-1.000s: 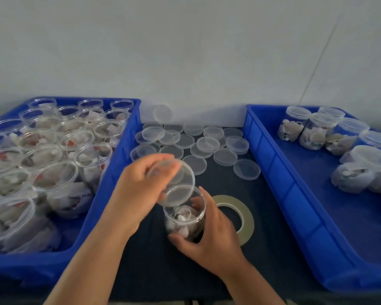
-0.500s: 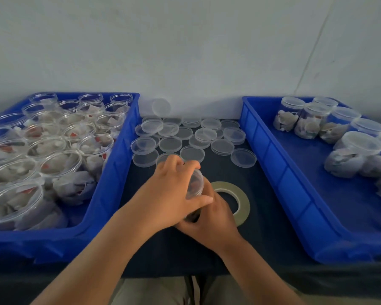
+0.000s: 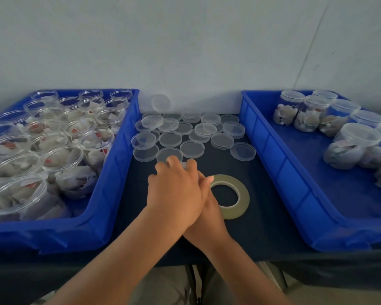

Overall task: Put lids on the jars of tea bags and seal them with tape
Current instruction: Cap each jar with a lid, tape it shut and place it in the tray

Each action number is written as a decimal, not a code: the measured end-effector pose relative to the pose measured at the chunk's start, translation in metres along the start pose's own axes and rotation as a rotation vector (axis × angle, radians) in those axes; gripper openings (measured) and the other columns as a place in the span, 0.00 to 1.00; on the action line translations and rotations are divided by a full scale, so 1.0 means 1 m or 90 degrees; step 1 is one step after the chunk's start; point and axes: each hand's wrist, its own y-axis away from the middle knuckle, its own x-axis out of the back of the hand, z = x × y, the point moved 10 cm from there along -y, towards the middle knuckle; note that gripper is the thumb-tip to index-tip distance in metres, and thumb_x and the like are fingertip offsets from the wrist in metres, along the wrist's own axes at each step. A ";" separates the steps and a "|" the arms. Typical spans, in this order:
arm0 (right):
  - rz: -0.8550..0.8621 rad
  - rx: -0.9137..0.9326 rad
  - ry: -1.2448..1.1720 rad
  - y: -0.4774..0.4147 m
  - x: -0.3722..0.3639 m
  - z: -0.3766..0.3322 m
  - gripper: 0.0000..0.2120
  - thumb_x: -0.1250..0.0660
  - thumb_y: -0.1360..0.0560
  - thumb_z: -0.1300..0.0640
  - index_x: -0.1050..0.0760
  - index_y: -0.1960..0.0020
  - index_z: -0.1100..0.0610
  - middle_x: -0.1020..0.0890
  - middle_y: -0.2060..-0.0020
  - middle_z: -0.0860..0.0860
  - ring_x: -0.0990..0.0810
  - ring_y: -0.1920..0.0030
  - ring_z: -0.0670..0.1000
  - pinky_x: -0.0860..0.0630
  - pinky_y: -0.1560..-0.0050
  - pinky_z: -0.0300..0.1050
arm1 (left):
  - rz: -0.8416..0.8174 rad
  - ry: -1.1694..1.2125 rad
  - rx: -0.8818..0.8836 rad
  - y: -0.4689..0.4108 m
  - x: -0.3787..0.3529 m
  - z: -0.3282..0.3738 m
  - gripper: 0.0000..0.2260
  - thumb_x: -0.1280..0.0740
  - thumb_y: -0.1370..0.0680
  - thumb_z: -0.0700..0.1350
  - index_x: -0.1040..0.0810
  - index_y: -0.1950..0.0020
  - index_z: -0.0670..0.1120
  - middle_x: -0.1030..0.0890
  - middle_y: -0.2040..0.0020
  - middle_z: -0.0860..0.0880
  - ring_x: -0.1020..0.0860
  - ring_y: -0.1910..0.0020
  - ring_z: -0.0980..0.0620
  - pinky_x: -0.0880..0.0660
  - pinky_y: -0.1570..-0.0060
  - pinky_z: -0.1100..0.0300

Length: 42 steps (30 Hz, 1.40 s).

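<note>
At the middle of the dark table my left hand [image 3: 174, 190] lies over the top of a clear jar of tea bags, fingers curled down round its lid [image 3: 184, 164], of which only a sliver shows. My right hand [image 3: 210, 208] sits under and behind the left, wrapped round the jar's side; the jar itself is hidden by both hands. A roll of olive tape [image 3: 244, 195] lies flat just right of the hands, touching my right hand's fingertips.
Several loose clear lids [image 3: 191, 149] are spread behind the hands. A blue bin [image 3: 110, 194] at left holds several open jars of tea bags [image 3: 62, 159]. A blue bin [image 3: 279, 172] at right holds lidded jars [image 3: 356, 144]. A wall stands behind.
My left hand brought the lid down onto the jar and now covers it. The right hand kept its hold on the jar. The camera view tilted down slightly.
</note>
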 end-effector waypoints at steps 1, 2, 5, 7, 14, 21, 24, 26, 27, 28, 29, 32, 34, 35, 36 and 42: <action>-0.003 -0.024 -0.027 0.001 -0.001 0.002 0.21 0.36 0.26 0.40 0.34 0.34 0.40 0.30 0.40 0.37 0.25 0.44 0.40 0.29 0.50 0.31 | 0.006 -0.001 -0.019 -0.001 -0.001 0.003 0.31 0.55 0.18 0.70 0.32 0.27 0.50 0.28 0.36 0.41 0.26 0.40 0.42 0.27 0.49 0.49; 0.002 -0.049 -0.059 0.001 -0.001 0.005 0.20 0.36 0.26 0.40 0.33 0.36 0.40 0.27 0.42 0.37 0.24 0.45 0.41 0.27 0.51 0.32 | 0.015 0.003 -0.051 -0.001 -0.001 0.006 0.31 0.55 0.19 0.70 0.31 0.28 0.51 0.28 0.35 0.42 0.27 0.39 0.42 0.27 0.46 0.48; 0.024 -0.091 -0.199 0.002 -0.002 0.012 0.19 0.27 0.27 0.49 0.28 0.39 0.50 0.20 0.49 0.39 0.18 0.48 0.42 0.24 0.51 0.33 | 0.030 0.090 -0.164 0.000 0.004 0.006 0.31 0.51 0.23 0.75 0.27 0.33 0.57 0.27 0.38 0.51 0.27 0.38 0.49 0.27 0.41 0.51; -0.026 -0.101 -0.266 0.000 -0.004 0.017 0.26 0.20 0.31 0.57 0.26 0.37 0.53 0.17 0.48 0.41 0.15 0.47 0.44 0.20 0.51 0.38 | 0.043 0.193 -0.256 0.007 0.012 0.001 0.26 0.47 0.23 0.75 0.22 0.39 0.61 0.26 0.42 0.58 0.26 0.42 0.56 0.25 0.42 0.53; -0.153 -0.098 -0.446 0.028 -0.006 0.009 0.32 0.18 0.31 0.66 0.27 0.32 0.57 0.19 0.39 0.50 0.18 0.37 0.55 0.21 0.40 0.45 | 0.027 0.518 -0.415 0.042 0.025 -0.023 0.19 0.29 0.21 0.60 0.21 0.30 0.62 0.26 0.29 0.65 0.30 0.25 0.59 0.29 0.29 0.53; 0.071 -0.027 -0.015 0.044 0.020 -0.033 0.33 0.22 0.33 0.37 0.32 0.33 0.37 0.23 0.42 0.34 0.19 0.47 0.39 0.21 0.53 0.34 | 0.106 0.494 -0.081 0.069 0.012 -0.039 0.41 0.40 0.35 0.84 0.36 0.25 0.68 0.31 0.36 0.73 0.31 0.36 0.73 0.29 0.44 0.68; 0.054 -0.029 -0.129 0.048 0.020 -0.032 0.35 0.17 0.35 0.41 0.28 0.32 0.41 0.22 0.40 0.35 0.17 0.44 0.41 0.20 0.52 0.36 | 0.196 0.510 -0.087 0.078 0.027 -0.041 0.31 0.34 0.31 0.75 0.25 0.31 0.64 0.24 0.41 0.68 0.25 0.38 0.66 0.27 0.48 0.69; 0.051 -0.021 -0.189 0.050 0.025 -0.028 0.37 0.14 0.36 0.50 0.28 0.32 0.43 0.19 0.41 0.39 0.16 0.43 0.44 0.20 0.50 0.35 | 0.172 0.552 -0.115 0.078 0.025 -0.044 0.27 0.30 0.29 0.69 0.22 0.32 0.63 0.22 0.40 0.66 0.23 0.38 0.62 0.25 0.47 0.67; 0.049 -0.019 -0.209 0.050 0.026 -0.027 0.37 0.14 0.36 0.53 0.28 0.33 0.43 0.18 0.42 0.40 0.16 0.43 0.45 0.21 0.50 0.34 | 0.158 0.564 -0.135 0.077 0.025 -0.043 0.26 0.29 0.29 0.67 0.22 0.32 0.63 0.22 0.40 0.65 0.22 0.37 0.60 0.24 0.46 0.66; 0.046 -0.022 -0.225 0.051 0.026 -0.027 0.36 0.14 0.36 0.56 0.27 0.33 0.43 0.18 0.43 0.41 0.15 0.43 0.47 0.21 0.50 0.35 | 0.148 0.581 -0.152 0.077 0.025 -0.042 0.26 0.28 0.29 0.66 0.22 0.32 0.63 0.22 0.39 0.65 0.22 0.37 0.59 0.23 0.45 0.65; 0.043 -0.028 -0.237 0.051 0.024 -0.027 0.35 0.15 0.35 0.57 0.27 0.34 0.43 0.18 0.43 0.42 0.15 0.43 0.48 0.20 0.50 0.37 | 0.146 0.605 -0.156 0.078 0.024 -0.040 0.26 0.28 0.30 0.65 0.22 0.32 0.64 0.22 0.38 0.65 0.22 0.36 0.59 0.23 0.44 0.65; 0.057 -0.065 -0.254 0.056 0.014 -0.025 0.34 0.16 0.32 0.50 0.27 0.31 0.44 0.18 0.40 0.44 0.16 0.41 0.50 0.17 0.47 0.47 | 0.195 0.663 -0.043 0.084 0.016 -0.047 0.33 0.27 0.35 0.71 0.26 0.31 0.66 0.23 0.38 0.68 0.24 0.36 0.65 0.24 0.46 0.68; 0.116 -0.080 -0.144 0.062 0.016 -0.027 0.33 0.19 0.30 0.41 0.28 0.29 0.43 0.20 0.38 0.40 0.18 0.38 0.46 0.18 0.44 0.44 | 0.197 0.700 0.042 0.093 0.005 -0.049 0.39 0.28 0.41 0.77 0.33 0.31 0.73 0.25 0.38 0.72 0.27 0.37 0.71 0.27 0.47 0.69; 0.143 -0.076 -0.101 0.065 0.019 -0.031 0.34 0.20 0.30 0.39 0.29 0.28 0.42 0.21 0.37 0.38 0.19 0.38 0.44 0.20 0.44 0.41 | 0.198 0.719 0.054 0.096 0.002 -0.048 0.40 0.27 0.42 0.77 0.34 0.32 0.74 0.25 0.38 0.73 0.26 0.38 0.73 0.27 0.48 0.70; 0.162 -0.064 -0.085 0.067 0.021 -0.034 0.34 0.20 0.30 0.38 0.29 0.28 0.41 0.22 0.37 0.36 0.19 0.38 0.42 0.21 0.44 0.37 | 0.204 0.733 0.051 0.099 0.001 -0.049 0.40 0.26 0.43 0.75 0.33 0.32 0.74 0.25 0.38 0.73 0.26 0.38 0.73 0.26 0.49 0.70; 0.129 -0.048 -0.211 0.058 0.017 -0.030 0.35 0.17 0.32 0.48 0.28 0.30 0.44 0.19 0.39 0.40 0.17 0.40 0.44 0.22 0.46 0.33 | 0.211 0.785 -0.013 0.091 0.008 -0.050 0.36 0.22 0.39 0.63 0.27 0.32 0.67 0.19 0.39 0.67 0.21 0.38 0.66 0.26 0.45 0.75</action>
